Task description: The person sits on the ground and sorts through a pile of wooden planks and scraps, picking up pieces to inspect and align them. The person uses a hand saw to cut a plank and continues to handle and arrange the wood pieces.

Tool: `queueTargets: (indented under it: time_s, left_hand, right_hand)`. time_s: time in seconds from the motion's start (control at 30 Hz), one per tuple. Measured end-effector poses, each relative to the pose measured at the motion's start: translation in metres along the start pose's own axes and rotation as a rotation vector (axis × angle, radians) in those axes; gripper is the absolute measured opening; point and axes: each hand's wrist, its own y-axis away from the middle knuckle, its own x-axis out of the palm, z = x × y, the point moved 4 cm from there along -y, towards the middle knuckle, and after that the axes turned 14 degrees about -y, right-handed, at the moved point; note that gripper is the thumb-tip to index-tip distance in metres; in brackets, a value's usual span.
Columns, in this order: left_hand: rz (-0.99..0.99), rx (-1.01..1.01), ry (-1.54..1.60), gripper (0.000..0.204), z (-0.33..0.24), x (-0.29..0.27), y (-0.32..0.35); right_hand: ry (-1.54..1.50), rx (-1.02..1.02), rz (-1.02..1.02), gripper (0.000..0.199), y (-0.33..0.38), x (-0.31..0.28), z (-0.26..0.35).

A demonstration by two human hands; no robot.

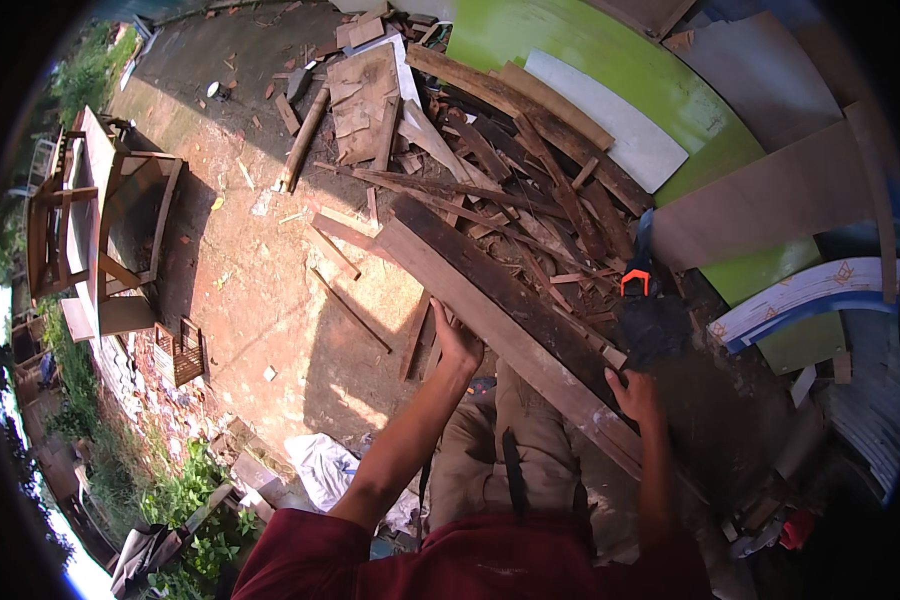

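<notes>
1. Long wooden plank point(500, 320) lies on the scrap wood pile point(510, 170), long axis running diagonally away from the person.
2. Left hand point(457, 343) grasps its left edge.
3. Right hand point(635, 393) grips its near right edge.
4. Green panel point(610, 70) lies beyond the pile.

Plank point(500, 310): weathered grey-brown w/ a darker, near-black strip along one side. Scrap pile point(510, 170): brown & grey. Panels point(610, 60): lime green, one white. Board point(770, 200): plain tan. Clamp point(635, 281): bright orange. Ground point(260, 270): reddish-brown dirt. Shirt point(470, 565): dark red; trousers point(540, 440) khaki.
</notes>
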Motion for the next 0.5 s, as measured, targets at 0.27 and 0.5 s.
queueTargets:
  time_s: [0.27,0.5]
  left_hand:
    - [0.066,-0.036,-0.35,0.096,0.019,-0.068,-0.111]
    - [-0.155,-0.051,-0.585,0.056,0.045,-0.191,-0.11]
  right_hand:
    - [-0.211,-0.026,0.061,0.068,-0.096,0.091,-0.047]
    - [0.002,-0.074,0.044,0.07,-0.244,0.14,0.009]
